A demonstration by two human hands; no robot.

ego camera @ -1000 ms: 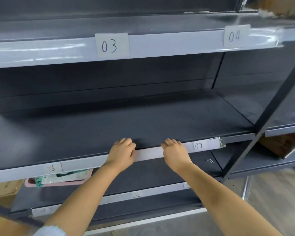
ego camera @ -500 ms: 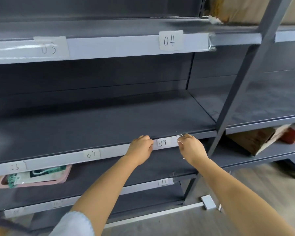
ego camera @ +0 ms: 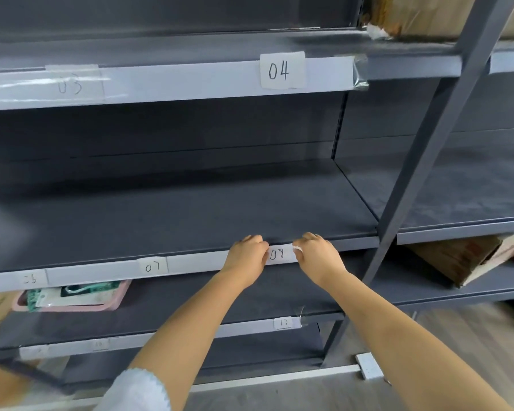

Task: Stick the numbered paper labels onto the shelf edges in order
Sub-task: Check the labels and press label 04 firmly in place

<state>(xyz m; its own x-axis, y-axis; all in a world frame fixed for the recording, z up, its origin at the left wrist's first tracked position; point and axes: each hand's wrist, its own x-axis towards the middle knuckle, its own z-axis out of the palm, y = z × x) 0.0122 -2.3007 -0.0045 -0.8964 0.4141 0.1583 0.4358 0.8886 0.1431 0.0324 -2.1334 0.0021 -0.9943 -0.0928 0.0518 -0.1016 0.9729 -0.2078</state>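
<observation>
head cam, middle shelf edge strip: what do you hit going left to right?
Blurred label, apparently 06 → label 07 → left hand → label 08 → right hand → grey upright post.

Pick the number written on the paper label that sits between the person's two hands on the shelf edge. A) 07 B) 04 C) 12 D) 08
D: the label reading 08 sits on the middle shelf edge between the left hand and the right hand, while the 07 label is further left on the same edge.
</observation>
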